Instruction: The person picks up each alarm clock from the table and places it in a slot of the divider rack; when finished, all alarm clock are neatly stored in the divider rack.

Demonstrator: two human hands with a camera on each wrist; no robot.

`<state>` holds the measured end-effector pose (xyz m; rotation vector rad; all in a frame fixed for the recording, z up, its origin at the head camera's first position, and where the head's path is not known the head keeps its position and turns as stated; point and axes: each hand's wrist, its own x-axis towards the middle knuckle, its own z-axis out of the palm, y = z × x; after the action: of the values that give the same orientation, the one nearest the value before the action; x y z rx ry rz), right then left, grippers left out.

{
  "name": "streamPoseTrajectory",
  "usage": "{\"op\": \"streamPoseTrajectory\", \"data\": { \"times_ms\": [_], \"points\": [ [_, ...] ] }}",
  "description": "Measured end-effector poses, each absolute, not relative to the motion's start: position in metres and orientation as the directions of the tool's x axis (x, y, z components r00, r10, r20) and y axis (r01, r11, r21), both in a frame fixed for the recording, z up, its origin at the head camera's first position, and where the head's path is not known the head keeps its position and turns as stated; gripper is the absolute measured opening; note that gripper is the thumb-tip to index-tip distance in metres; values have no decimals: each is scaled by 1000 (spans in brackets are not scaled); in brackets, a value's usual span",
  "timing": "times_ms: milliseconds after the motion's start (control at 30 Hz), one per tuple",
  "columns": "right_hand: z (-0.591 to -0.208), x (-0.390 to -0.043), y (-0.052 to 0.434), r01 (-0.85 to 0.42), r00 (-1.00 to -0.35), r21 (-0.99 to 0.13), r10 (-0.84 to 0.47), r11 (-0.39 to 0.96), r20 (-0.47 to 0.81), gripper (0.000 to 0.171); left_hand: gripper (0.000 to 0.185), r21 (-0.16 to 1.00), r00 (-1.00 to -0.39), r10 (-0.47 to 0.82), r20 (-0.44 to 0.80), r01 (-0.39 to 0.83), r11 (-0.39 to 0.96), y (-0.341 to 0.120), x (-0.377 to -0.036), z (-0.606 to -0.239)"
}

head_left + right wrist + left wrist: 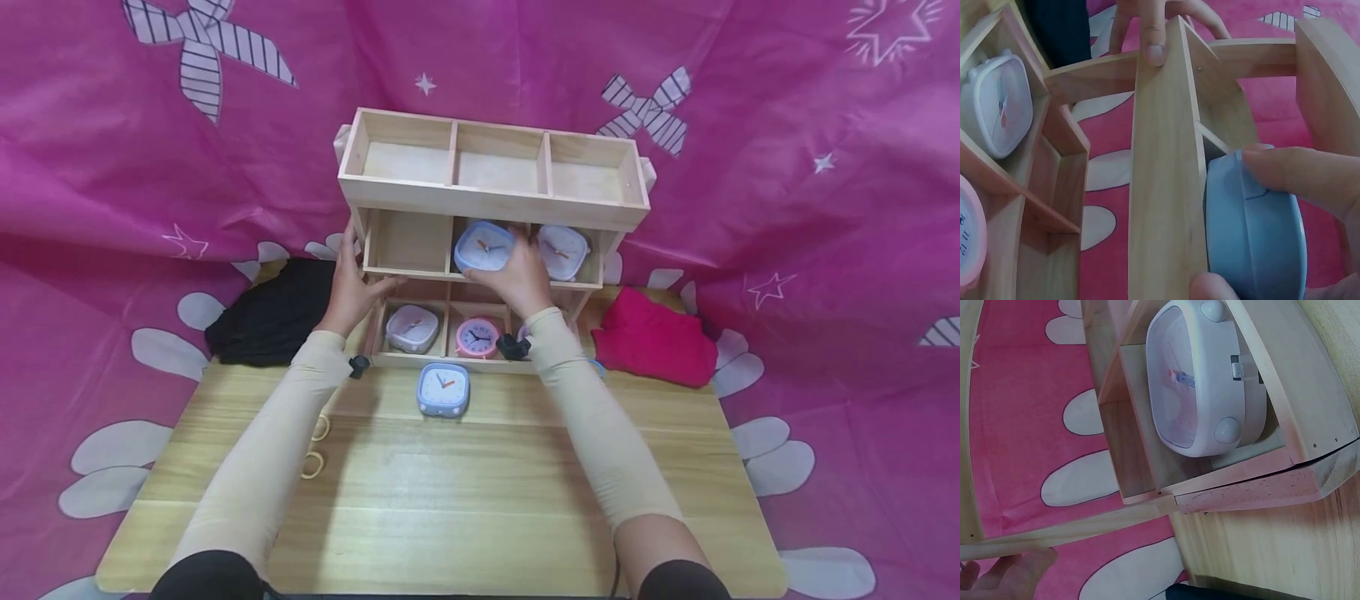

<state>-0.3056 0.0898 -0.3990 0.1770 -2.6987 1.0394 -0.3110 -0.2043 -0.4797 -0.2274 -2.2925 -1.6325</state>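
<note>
table [480, 508] fills the lower half of the head view, its near stretch bare wood between the two sleeved forearms, with two small yellowish rings [315, 446] beside the left sleeve at lower left. a light blue clock [444, 389] stands alone on the table just in front of the wooden shelf unit [491, 200], centre frame. in the unit's bottom row a white clock [412, 327] sits in the left compartment and a pink round clock [477, 337] in the middle one; the right compartment is hidden behind the right forearm. the left hand [349, 287] grips the unit's left side post, thumb on the front edge, fingers wrapped behind and mostly out of sight. the right hand [517, 271] holds a blue clock [485, 247] at the mouth of the middle compartment of the middle row, fingers curled round its right edge and underside. the divider stands close on its left. another white clock [562, 251] fills the compartment just right; the left one is open. the top row's three bins stand open. black cloth [273, 312] lies left of the unit, red cloth [654, 340] right, both touching pink patterned fabric [825, 250] behind.
</note>
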Motion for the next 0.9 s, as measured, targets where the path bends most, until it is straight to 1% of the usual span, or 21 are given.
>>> {"op": "streamPoseTrajectory", "data": {
  "times_ms": [167,300,433,633,900],
  "points": [
    [-398,-311,86,-193,-963,-646,-17,739,268,104,128,881,-928,-60,367,326,343,-204,-312,-479],
    [-396,-317,81,-175,-967,-631,-11,756,254,108,129,886,-931,-58,359,321,335,-204,-312,-481],
    [-397,-323,78,-147,-974,-599,-8,787,228,111,129,890,-933,-55,355,320,326,-203,-313,-482],
    [-402,-327,76,-149,-973,-544,-23,826,231,120,128,887,-932,-57,359,322,332,-203,-312,-483],
    [-404,-325,77,-159,-973,-537,-40,829,226,118,129,885,-931,-54,360,322,335,-203,-313,-482]
  ]
}}
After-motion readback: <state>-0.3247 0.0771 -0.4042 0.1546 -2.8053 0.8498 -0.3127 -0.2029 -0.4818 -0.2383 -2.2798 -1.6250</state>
